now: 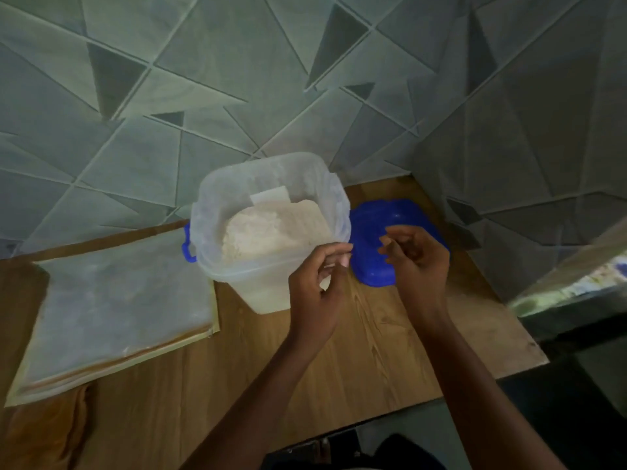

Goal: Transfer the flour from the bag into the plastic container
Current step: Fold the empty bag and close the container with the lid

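Observation:
A clear plastic container (pixel 237 266) with a blue side handle stands on the wooden table, with a mound of pale flour (pixel 271 232) inside. A flat, emptied bag (pixel 115 300), dusted white, lies on the table to its left. My left hand (pixel 319 279) hovers at the container's front right corner, fingers loosely curled with the tips close to the rim; I cannot tell whether they touch it. My right hand (pixel 414 256) hangs over the blue lid (pixel 373 266), fingers loosely curled and holding nothing.
The blue lid lies flat on the table right of the container, near the corner where two grey patterned walls (pixel 305 79) meet. The wooden table (pixel 339 368) ends at the right and front. A dark gap and a window ledge (pixel 570 283) lie to the right.

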### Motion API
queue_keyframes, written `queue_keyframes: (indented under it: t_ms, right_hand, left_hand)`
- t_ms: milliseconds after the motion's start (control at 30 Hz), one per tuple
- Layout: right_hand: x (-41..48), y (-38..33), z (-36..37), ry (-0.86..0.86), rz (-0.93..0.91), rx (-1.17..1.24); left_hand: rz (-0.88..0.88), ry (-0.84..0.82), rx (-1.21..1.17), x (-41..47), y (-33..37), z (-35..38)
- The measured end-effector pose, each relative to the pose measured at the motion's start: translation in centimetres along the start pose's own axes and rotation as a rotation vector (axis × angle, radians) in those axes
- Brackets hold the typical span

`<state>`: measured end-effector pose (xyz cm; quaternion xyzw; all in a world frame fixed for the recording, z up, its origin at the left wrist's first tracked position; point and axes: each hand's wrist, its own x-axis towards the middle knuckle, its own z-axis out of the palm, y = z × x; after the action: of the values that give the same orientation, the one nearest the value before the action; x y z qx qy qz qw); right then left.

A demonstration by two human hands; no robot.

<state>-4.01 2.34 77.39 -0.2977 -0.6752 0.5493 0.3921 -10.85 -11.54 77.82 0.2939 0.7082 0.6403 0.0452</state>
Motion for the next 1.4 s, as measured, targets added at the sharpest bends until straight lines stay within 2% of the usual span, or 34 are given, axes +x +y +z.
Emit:
queue_keyframes:
  t_ms: [133, 233, 467, 600, 667, 767, 933, 1100, 1233, 1400]
  right_hand:
    - [2.4, 2.9, -2.0, 0.009, 0.033, -0.092]
    - [4.5, 5.6, -3.5, -0.014, 0.095, -0.134]
    - [9.9, 13.2, -7.4, -0.132, 0.226, -0.399]
    - [13.3, 18.5, -9.3, -0.301, 0.386, -0.689]
    - [14.5, 19.9, -9.2, -0.379, 0.429, -0.741]
    - [15.2, 19.8, -8.4, -0.403, 0.396, -0.690]
    - [16.2, 19.2, -8.4, -0.268, 0.426, -0.627]
    - [15.9, 20.1, -8.8, -0.238, 0.509, -0.493]
    - [16.0, 19.1, -9.5, -0.148, 0.566, -0.331]
    - [16.2, 17.8, -10.2, -0.056, 0.540, -0.089]
  left_hand:
    - [-0.006, -0.086, 0.048, 0.5, -1.7, 2.5]
    - [-0.087, -0.126, 0.098, 0.6, -3.7, 4.7]
    - [-0.473, -0.108, 0.267, 2.2, -9.8, 10.2]
    - [-0.625, -0.066, 0.344, 4.1, -12.4, 12.8]
    - [-0.702, 0.011, 0.312, 4.4, -13.6, 14.1]
    - [-0.809, 0.236, 0.100, 5.1, -13.2, 15.5]
    - [-0.936, 0.471, -0.141, 6.2, -13.2, 16.2]
    - [-0.926, 0.390, -0.129, 6.7, -12.2, 16.7]
    - [-0.841, 0.321, -0.092, 7.3, -11.2, 16.8]
    - [-0.672, 0.235, -0.050, 8.0, -8.5, 16.2]
